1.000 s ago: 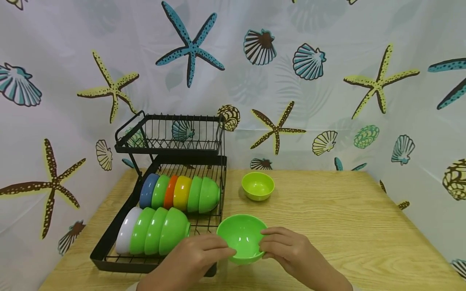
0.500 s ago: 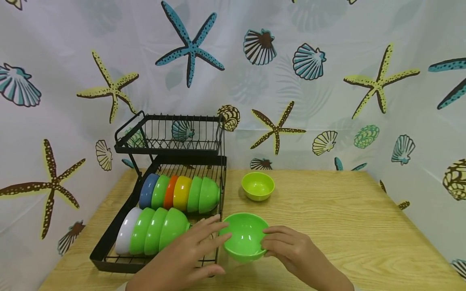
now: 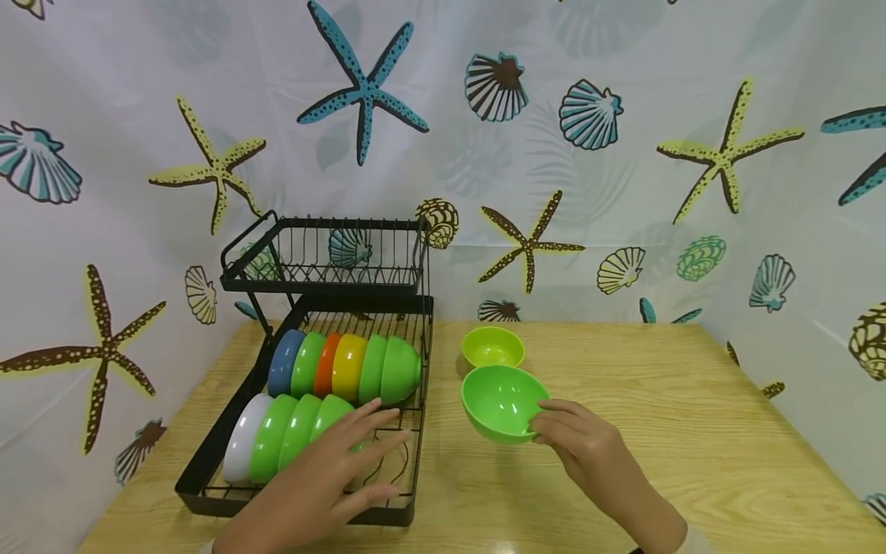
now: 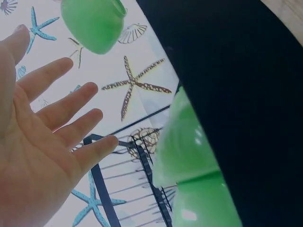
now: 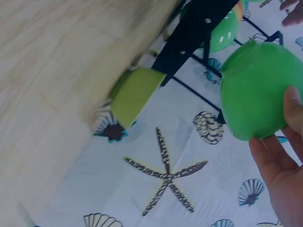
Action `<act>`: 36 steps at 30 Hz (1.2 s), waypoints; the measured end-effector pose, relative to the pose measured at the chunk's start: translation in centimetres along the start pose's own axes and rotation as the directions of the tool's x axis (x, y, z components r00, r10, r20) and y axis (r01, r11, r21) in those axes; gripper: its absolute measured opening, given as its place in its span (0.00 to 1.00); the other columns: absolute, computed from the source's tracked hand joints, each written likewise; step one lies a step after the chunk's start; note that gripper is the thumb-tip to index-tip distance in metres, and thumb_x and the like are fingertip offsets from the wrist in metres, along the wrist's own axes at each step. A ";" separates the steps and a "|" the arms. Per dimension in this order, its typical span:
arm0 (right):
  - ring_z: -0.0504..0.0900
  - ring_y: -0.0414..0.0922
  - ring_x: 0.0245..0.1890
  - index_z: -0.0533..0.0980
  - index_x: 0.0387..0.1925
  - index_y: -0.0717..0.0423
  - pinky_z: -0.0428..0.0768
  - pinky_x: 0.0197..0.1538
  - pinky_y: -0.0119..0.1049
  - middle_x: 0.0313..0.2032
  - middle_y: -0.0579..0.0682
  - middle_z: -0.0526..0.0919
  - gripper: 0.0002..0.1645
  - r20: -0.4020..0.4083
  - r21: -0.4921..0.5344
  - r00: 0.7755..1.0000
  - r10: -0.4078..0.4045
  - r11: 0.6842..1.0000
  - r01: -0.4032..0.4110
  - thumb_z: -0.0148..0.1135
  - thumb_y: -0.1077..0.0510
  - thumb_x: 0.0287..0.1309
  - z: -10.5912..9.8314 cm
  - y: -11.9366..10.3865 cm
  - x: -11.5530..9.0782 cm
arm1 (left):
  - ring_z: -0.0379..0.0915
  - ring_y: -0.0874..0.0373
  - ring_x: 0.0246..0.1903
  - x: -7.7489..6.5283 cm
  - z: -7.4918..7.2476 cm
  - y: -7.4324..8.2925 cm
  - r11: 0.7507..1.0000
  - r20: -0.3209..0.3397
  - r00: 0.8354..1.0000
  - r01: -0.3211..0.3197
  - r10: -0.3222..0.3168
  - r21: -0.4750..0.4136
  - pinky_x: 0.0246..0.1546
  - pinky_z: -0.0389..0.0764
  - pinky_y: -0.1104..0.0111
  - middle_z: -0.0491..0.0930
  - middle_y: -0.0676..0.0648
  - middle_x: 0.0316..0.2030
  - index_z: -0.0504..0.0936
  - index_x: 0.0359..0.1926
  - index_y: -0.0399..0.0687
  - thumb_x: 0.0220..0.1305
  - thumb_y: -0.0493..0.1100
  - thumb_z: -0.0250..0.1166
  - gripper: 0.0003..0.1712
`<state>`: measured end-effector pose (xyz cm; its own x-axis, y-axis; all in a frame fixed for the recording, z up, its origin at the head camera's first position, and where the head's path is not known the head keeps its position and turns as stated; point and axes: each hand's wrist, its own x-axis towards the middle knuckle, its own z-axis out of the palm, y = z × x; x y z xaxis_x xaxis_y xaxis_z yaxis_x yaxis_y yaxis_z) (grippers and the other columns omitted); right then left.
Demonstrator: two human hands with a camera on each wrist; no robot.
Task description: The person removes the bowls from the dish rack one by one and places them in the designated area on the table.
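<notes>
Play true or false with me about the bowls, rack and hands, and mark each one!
1. The right hand holds a green bowl. True.
2. The left hand holds a bowl too. False: it holds nothing.
3. The blue bowl is on the rack. True.
4. Bowls fill the top shelf. False: the top shelf holds none.
5. The yellow-green bowl stands on the table. True.
6. The white bowl is there too. False: the white bowl is on the rack.

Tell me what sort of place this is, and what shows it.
Probably a tabletop set up for handling dishes, perhaps not a real kitchen: a wooden table, a starfish-and-shell backdrop behind it and at both sides, and a black dish rack holding rows of bowls.
</notes>
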<state>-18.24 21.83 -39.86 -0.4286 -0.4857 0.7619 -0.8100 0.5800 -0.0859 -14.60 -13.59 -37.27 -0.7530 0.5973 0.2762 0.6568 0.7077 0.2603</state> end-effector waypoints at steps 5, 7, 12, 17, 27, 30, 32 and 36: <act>0.83 0.52 0.43 0.84 0.33 0.58 0.83 0.44 0.35 0.36 0.49 0.87 0.31 -0.020 -0.105 0.998 0.065 0.992 -0.067 0.41 0.42 0.69 -0.2 2.3 -0.3 | 0.50 0.49 0.71 -0.6 0.0 -0.7 1.000 -0.008 1.000 0.021 -0.021 0.000 0.62 0.67 0.45 0.58 0.57 0.71 0.61 0.70 0.72 0.66 0.66 0.53 0.33; 0.84 0.52 0.43 0.84 0.34 0.59 0.84 0.42 0.39 0.36 0.51 0.87 0.30 -0.027 -0.139 0.997 0.073 0.987 -0.076 0.42 0.43 0.69 -0.2 3.3 -0.4 | 0.50 0.48 0.71 -0.9 0.0 -0.9 1.000 -0.018 0.999 0.031 -0.031 0.004 0.62 0.67 0.45 0.58 0.57 0.71 0.61 0.70 0.71 0.65 0.65 0.54 0.33; 0.83 0.51 0.41 0.83 0.33 0.60 0.84 0.41 0.42 0.34 0.52 0.86 0.06 -0.020 -0.203 0.995 0.098 0.974 -0.100 0.68 0.61 0.53 -0.1 6.0 -0.4 | 0.50 0.47 0.71 -1.4 0.0 -1.0 0.997 -0.035 0.997 0.071 -0.071 0.001 0.60 0.68 0.44 0.54 0.55 0.72 0.57 0.72 0.73 0.65 0.66 0.54 0.36; 0.84 0.51 0.37 0.83 0.32 0.61 0.84 0.38 0.43 0.32 0.53 0.86 0.14 -0.005 -0.259 0.990 0.139 0.956 -0.136 0.74 0.71 0.38 0.1 8.9 -0.5 | 0.51 0.46 0.71 -1.5 0.0 -1.0 0.996 -0.031 0.995 0.093 -0.093 0.004 0.59 0.70 0.44 0.52 0.53 0.73 0.52 0.73 0.75 0.65 0.67 0.52 0.38; 0.84 0.54 0.35 0.83 0.33 0.64 0.84 0.37 0.48 0.32 0.57 0.86 0.09 0.109 -0.316 0.946 0.304 0.913 -0.257 0.71 0.68 0.47 0.9 12.2 -0.6 | 0.50 0.49 0.71 -1.6 0.0 -1.2 0.993 0.001 0.993 0.122 -0.122 -0.001 0.61 0.68 0.45 0.53 0.53 0.73 0.50 0.72 0.79 0.64 0.69 0.51 0.38; 0.84 0.55 0.35 0.83 0.35 0.65 0.83 0.37 0.49 0.33 0.58 0.86 0.08 0.152 -0.335 0.914 0.376 0.890 -0.310 0.69 0.67 0.51 1.5 12.7 -0.8 | 0.51 0.49 0.71 -1.8 0.1 -1.3 0.994 -0.008 0.994 0.111 -0.111 0.006 0.61 0.69 0.46 0.53 0.54 0.73 0.50 0.72 0.79 0.64 0.68 0.52 0.38; 0.84 0.55 0.34 0.83 0.36 0.65 0.83 0.36 0.49 0.33 0.59 0.86 0.08 0.173 -0.347 0.891 0.419 0.873 -0.343 0.68 0.66 0.53 1.9 13.2 -1.0 | 0.51 0.49 0.71 -1.8 0.2 -1.5 0.995 -0.024 0.995 0.094 -0.093 0.014 0.61 0.69 0.46 0.53 0.54 0.73 0.51 0.72 0.78 0.64 0.67 0.53 0.38; 0.84 0.56 0.33 0.83 0.36 0.64 0.83 0.36 0.51 0.33 0.59 0.86 0.07 0.191 -0.368 0.855 0.482 0.843 -0.393 0.67 0.65 0.54 2.4 14.1 -1.7 | 0.51 0.46 0.71 -1.8 0.7 -1.5 0.997 -0.049 0.997 0.066 -0.065 0.029 0.61 0.68 0.45 0.56 0.53 0.72 0.52 0.73 0.76 0.65 0.66 0.54 0.37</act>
<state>-29.95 29.25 -43.93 -0.8333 -0.2606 0.4876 -0.3670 0.9203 -0.1353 -14.28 -15.50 -38.80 -0.7910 0.5308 0.3041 0.6041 0.7563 0.2511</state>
